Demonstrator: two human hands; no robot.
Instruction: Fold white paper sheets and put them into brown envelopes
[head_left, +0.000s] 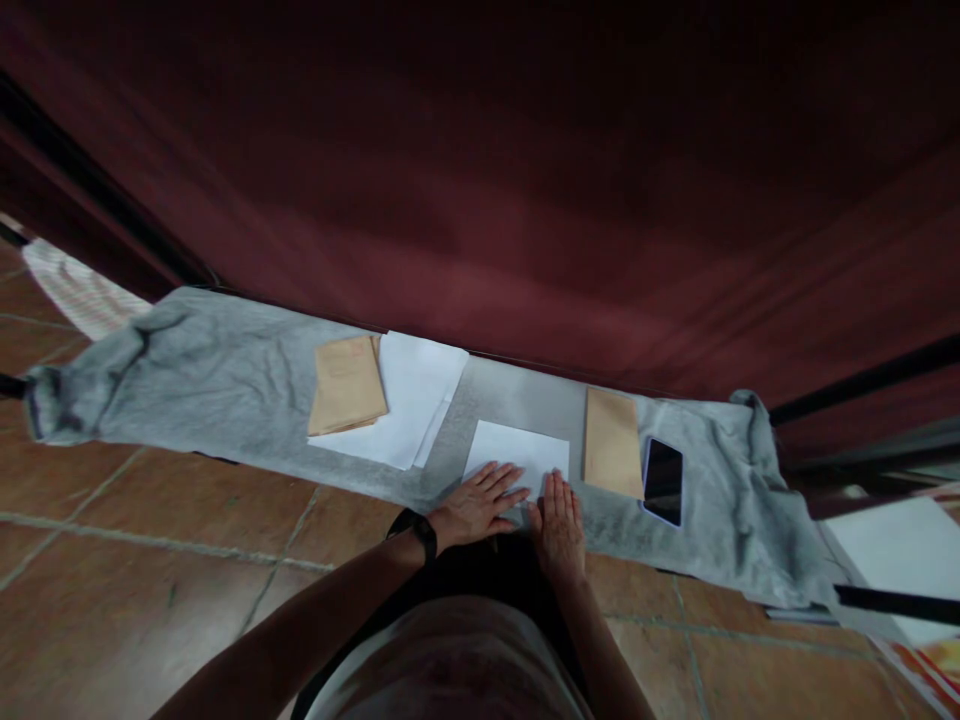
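A white sheet of paper [521, 447], apparently folded, lies on the grey cloth in front of me. Flat on its left part rests my left hand [480, 505], fingers spread and a dark band on the wrist. My right hand [559, 518] lies palm down on the right part, its fingers stretched out and close together. Neither hand grips anything. Right of the sheet is a brown envelope [613, 440]. To the left, several brown envelopes [347, 385] sit on a stack of larger white sheets [416, 385].
A phone [664, 482] with a pale purple edge lies face up beside the right envelope. The grey cloth [225, 370] covers a long narrow surface, bunched at both ends. Dark red fabric [487, 230] hangs behind it. Tiled floor [187, 590] shows below.
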